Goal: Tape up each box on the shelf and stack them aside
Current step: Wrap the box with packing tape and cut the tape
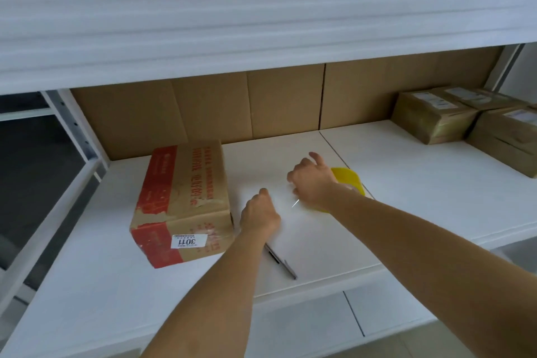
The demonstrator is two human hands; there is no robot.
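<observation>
Gripping yellow tape dispenser [350, 180]: right hand [312, 180], fingers curled round it. Left hand [260, 212] fist-curled, contents indeterminate, beside cardboard box [183, 200].

Both my arms are stretched out forward, bare forearms, backs of the hands facing up. My left hand [259, 212] sits nearer and a bit left, fingers curled under into a loose fist with the thumb poking up; can't tell if it's pinching anything. My right hand [312, 180] is farther out and to the right, fingers curled downward, forefinger lifted.
</observation>
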